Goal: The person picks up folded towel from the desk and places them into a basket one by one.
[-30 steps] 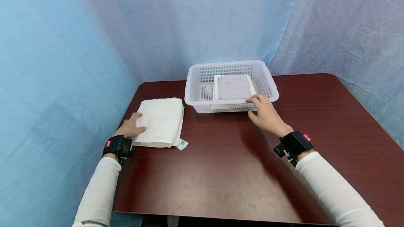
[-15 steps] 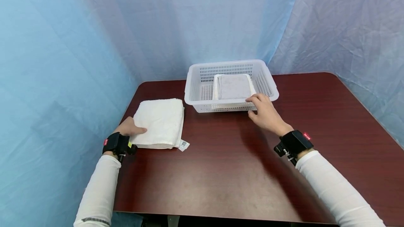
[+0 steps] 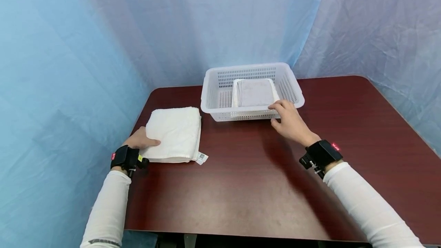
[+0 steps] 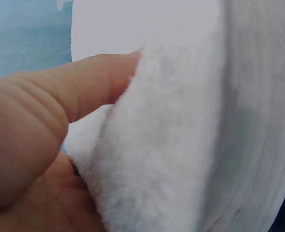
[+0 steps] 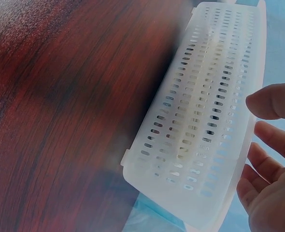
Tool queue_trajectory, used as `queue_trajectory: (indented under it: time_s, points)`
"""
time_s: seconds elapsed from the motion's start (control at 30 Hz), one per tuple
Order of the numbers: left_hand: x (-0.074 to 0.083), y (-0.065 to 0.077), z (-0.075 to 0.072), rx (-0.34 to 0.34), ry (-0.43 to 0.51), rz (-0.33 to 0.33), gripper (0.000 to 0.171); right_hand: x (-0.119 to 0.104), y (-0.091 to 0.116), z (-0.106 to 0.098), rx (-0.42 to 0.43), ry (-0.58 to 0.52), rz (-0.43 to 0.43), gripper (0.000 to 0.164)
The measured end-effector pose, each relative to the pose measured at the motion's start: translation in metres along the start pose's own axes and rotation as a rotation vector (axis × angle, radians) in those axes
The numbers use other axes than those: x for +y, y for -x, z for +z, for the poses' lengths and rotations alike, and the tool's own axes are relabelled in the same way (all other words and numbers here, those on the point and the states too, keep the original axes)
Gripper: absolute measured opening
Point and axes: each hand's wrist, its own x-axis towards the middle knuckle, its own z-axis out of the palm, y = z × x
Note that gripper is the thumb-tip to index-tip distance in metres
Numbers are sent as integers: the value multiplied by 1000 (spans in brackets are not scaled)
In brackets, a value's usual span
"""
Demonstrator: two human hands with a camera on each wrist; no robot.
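Observation:
A folded white towel (image 3: 175,133) with a small printed tag lies on the left of the table. My left hand (image 3: 141,139) grips its left edge, thumb on top and the other fingers hidden beneath. In the left wrist view the thumb (image 4: 101,72) presses into the fluffy towel (image 4: 166,121), whose layers show along one side. My right hand (image 3: 292,124) is at the front right rim of a white plastic basket (image 3: 220,115), with fingers loosely bent. From the right wrist view, its fingertips (image 5: 261,150) stand right at the rim of the slotted basket wall (image 5: 181,145).
Inside the basket, toward its right, lies a folded grey cloth (image 3: 255,92) on a white one. The dark red-brown wooden table (image 3: 220,186) has its near edge at the bottom of the head view. Light blue curtains (image 3: 193,22) hang behind and at the left.
My left hand's fingers have slid under the towel's left edge, and the towel has shifted very slightly. The right hand stays by the basket rim.

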Motion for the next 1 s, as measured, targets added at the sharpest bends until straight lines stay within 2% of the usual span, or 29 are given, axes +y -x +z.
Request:
queue_trajectory:
  time_s: [0.23, 0.63, 0.73, 0.9, 1.0]
  points:
    - [0, 5, 3, -8, 32, -1, 79, -1, -3, 1, -1, -5, -1, 36]
    - [-1, 9, 7, -27, 7, 30, 78, -3, -3, -1, -18, -6, 24, 36]
    - [0, 10, 8, -39, 1, 12, 84, -3, -3, -1, -17, -6, 23, 36]
    - [4, 17, 10, -68, -14, -66, 96, -2, -3, -1, -13, -3, 17, 36]
    - [8, 20, 11, -78, -19, -84, 97, -2, -2, -2, -7, 2, 15, 36]
